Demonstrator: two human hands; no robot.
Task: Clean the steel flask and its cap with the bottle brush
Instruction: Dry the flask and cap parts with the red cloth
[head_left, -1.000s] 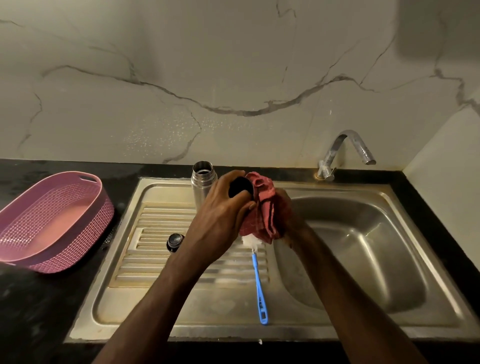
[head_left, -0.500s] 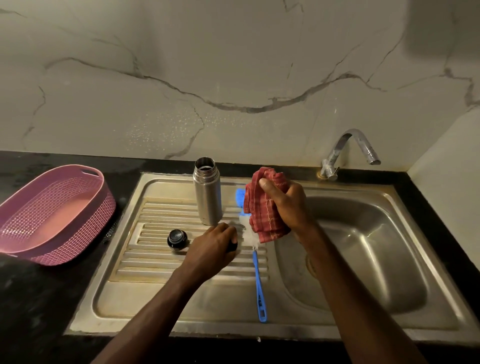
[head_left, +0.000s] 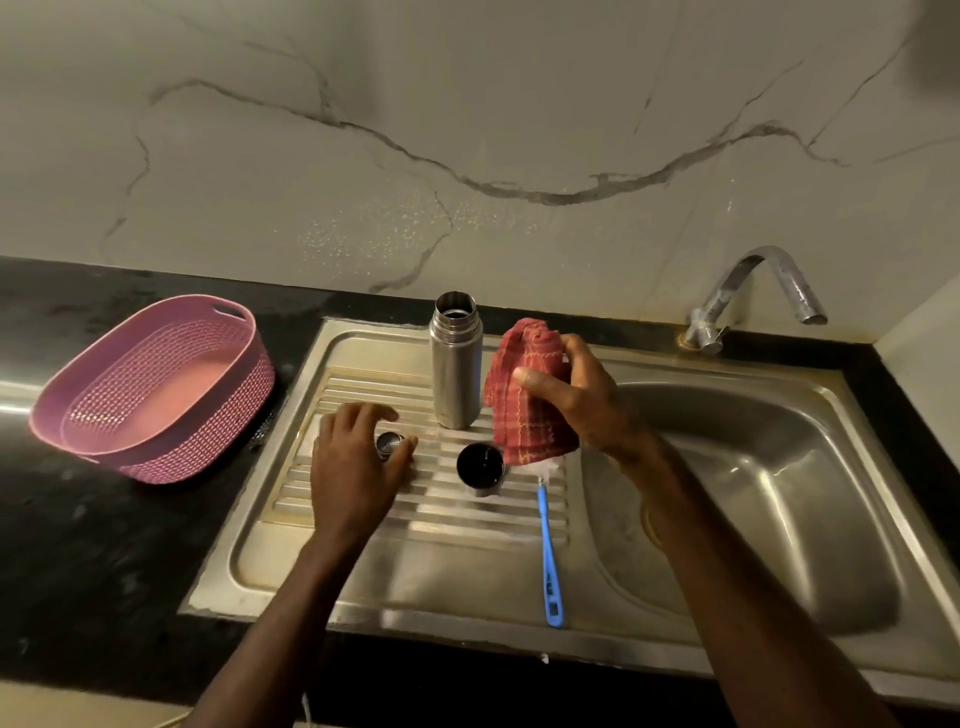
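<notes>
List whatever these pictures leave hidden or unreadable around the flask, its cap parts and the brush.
Head view only:
- Bottle brush: its bristle head is mostly covered by the red cloth that the right hand holds.
- Small stopper: partly covered by the left hand, so actual contact is unclear.
- Steel flask: inside too dark to judge.
- Black cup cap: interior is only dark.

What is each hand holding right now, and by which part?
Right hand grips the bunched red checked cloth at its upper part. Left hand closes its fingertips around the small stopper on the drainboard, at its sides.
</notes>
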